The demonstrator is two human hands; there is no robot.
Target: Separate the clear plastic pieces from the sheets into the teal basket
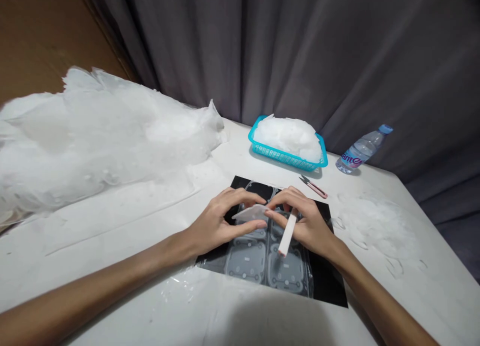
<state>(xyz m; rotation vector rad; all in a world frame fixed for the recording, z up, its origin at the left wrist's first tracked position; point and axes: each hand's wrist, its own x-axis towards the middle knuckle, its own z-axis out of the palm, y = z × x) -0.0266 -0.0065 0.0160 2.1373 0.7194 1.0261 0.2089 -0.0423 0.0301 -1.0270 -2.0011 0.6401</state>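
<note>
A thin, whitish translucent plastic piece [252,213] is held between my hands above a black mat. My left hand [221,216] has it between thumb and fingers, at its left part. At its right edge, the fingertips of my right hand [303,216] pinch it. A slim white stick-like tool [287,236] is tucked in my right hand too, its reddish end pointing down toward me; its other end is hidden by the fingers. Below lie several clear moulded plastic pieces with rounded corners [245,261], on the black mat [328,286].
A blue basket [288,158] filled with white translucent pieces stands at the back. Beside it are small thread snips [313,186] and a water bottle [360,151]. A large white plastic-covered heap [105,136] occupies the left; loose clear pieces [382,231] lie at right.
</note>
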